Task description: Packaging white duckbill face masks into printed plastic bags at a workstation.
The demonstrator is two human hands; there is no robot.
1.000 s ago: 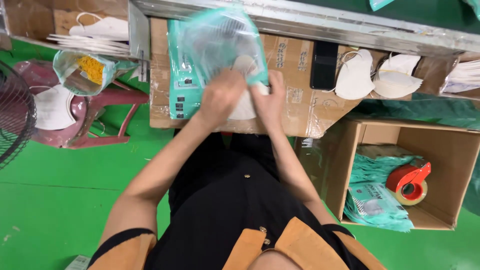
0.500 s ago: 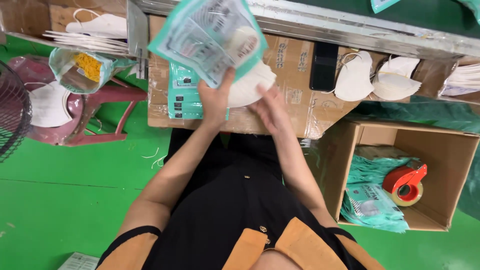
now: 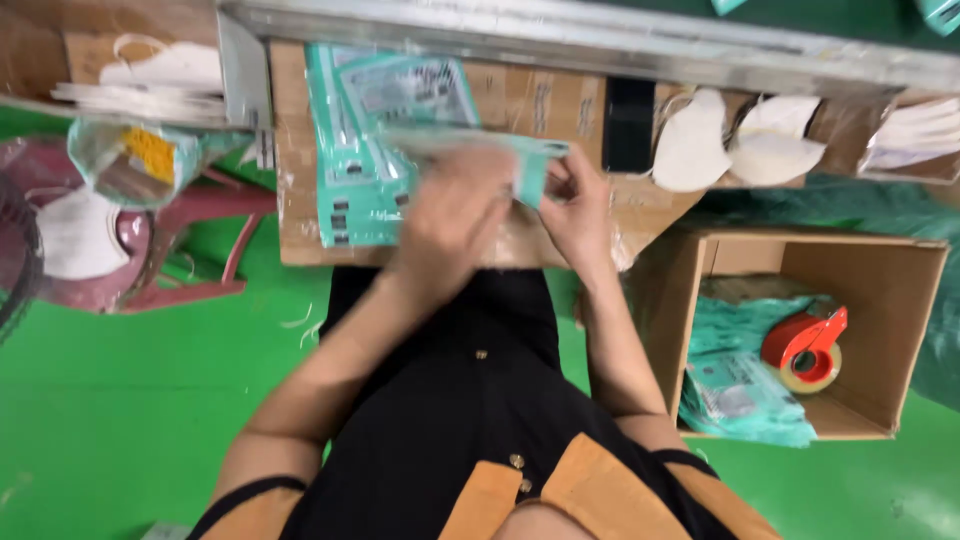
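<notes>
Both hands, left and right, clamp grip on teal pouch over table; pouch stack left, white masks right, tape dispenser in box

Head camera looks steeply down (close) over the cardboard worktop.

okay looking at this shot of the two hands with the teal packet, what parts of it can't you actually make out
Head view:
- Teal packet: smeared by motion blur, and the left hand and right hand cover much of it; its contents do not show.
- Fingertips of both hands: blurred, so the grip is unclear.
- Tape dispenser in the cardboard box: its underside is hidden.
- White masks: tops cut off by the metal rail.
</notes>
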